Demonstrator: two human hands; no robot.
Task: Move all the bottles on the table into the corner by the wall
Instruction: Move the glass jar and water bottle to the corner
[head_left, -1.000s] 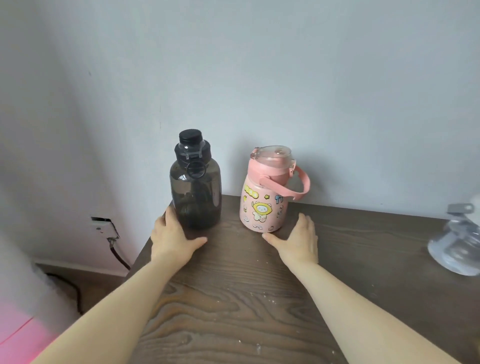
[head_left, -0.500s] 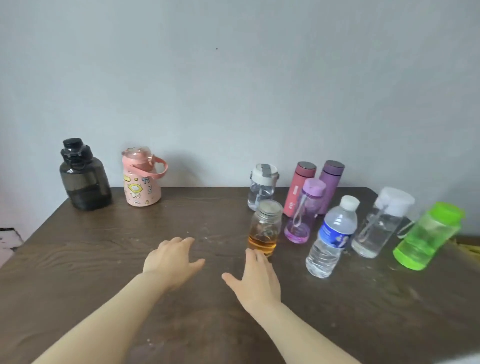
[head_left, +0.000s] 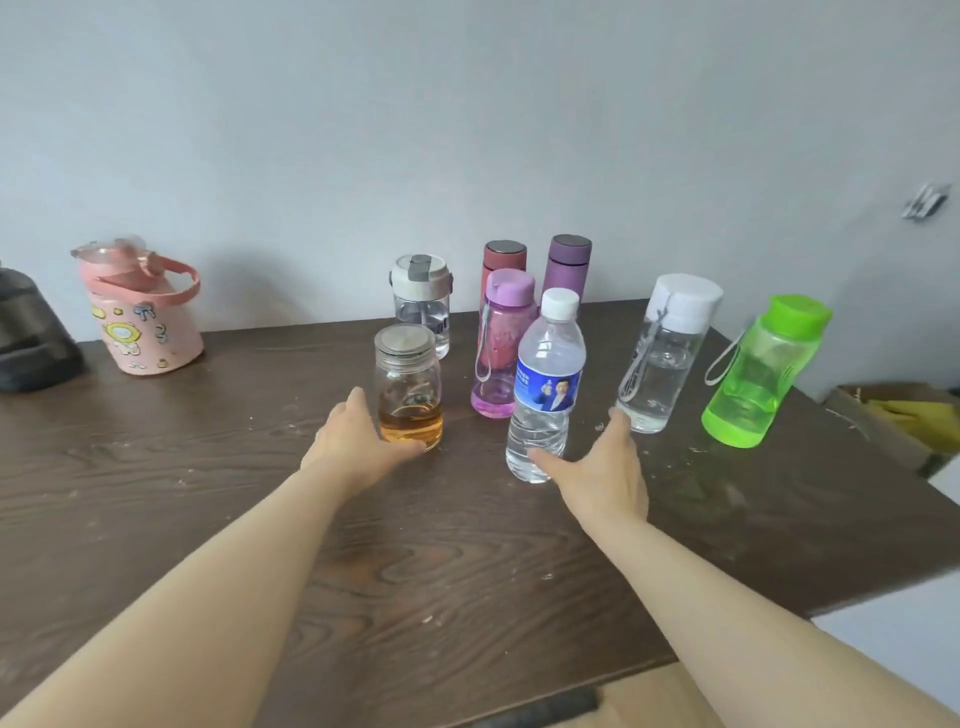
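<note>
Bottles on dark wood bench (head_left: 156, 493): left hand (head_left: 358, 447) cupping amber-liquid glass jar (head_left: 410, 395), not closed; right hand (head_left: 602, 478) spread open, thumb touching clear plastic water bottle (head_left: 545, 389).

Hidden, cropped and unreadable parts

At nine o'clock the dark bottle (head_left: 31, 338) is cut by the frame edge, its top out of sight. The red flask (head_left: 501, 260) and purple flask (head_left: 569, 265) stand half hidden behind the pink-lidded bottle (head_left: 501, 343) and water bottle (head_left: 545, 384), whose label print is unreadable. The wall fitting (head_left: 924, 200) at two o'clock is blurred.
</note>
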